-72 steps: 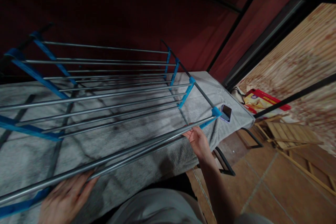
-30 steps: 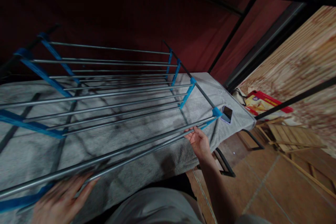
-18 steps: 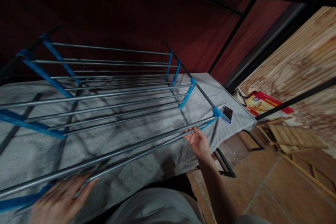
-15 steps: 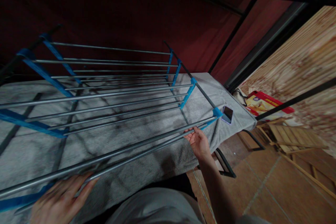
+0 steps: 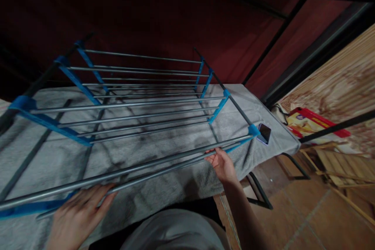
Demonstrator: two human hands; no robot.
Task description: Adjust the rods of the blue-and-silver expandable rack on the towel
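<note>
Room opens behind the front rail (image 5: 175, 157) before crossbars (image 5: 129, 104) block the way.

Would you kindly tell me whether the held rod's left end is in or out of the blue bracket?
Out: the rod ends bare beyond the left hand, just below the blue bracket in the picture.

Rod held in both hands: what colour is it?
The rod is metallic grey, clearest in the head view between left hand and right hand.

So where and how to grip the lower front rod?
Probably grip the lower front rod towards both ends from the near side, where the left hand and right hand hold it: it is long and thin, and the upper rod runs along its far side.
</note>
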